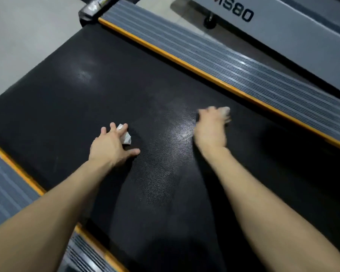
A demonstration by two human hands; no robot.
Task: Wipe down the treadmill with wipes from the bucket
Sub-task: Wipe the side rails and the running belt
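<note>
Step in hand: wiping the treadmill belt (82, 91), judging from both arms reaching onto it.
Left hand (110, 146): lay at about 9 o'clock from the middle of the view, fingers spread and fairly straight, pressing a crumpled white wipe (126, 136) onto the belt; the wipe showed past the fingers toward 1 o'clock.
Right hand (210, 130): sat at about 3 o'clock, blurred by motion. A pale smear at its fingertips may have been a second wipe, but I cannot tell, nor whether the fingers were curled or flat.
Belt: a damp-looking sheen ran between the two hands and down toward 6 o'clock; the stretch toward 11 o'clock looked dry apart from a light reflection.
Side rails: the ribbed grey rail (204, 54) with its orange edge ran along 1 to 3 o'clock, and another rail (6, 189) lay at 8 o'clock. Neither hand touched them.
Bucket: not in view.
Next move: probably sweeping the wipe toward the dull far belt at 11 o'clock with flat, even pressure, then along the rails; a fresh wipe would mean turning to find the bucket.
</note>
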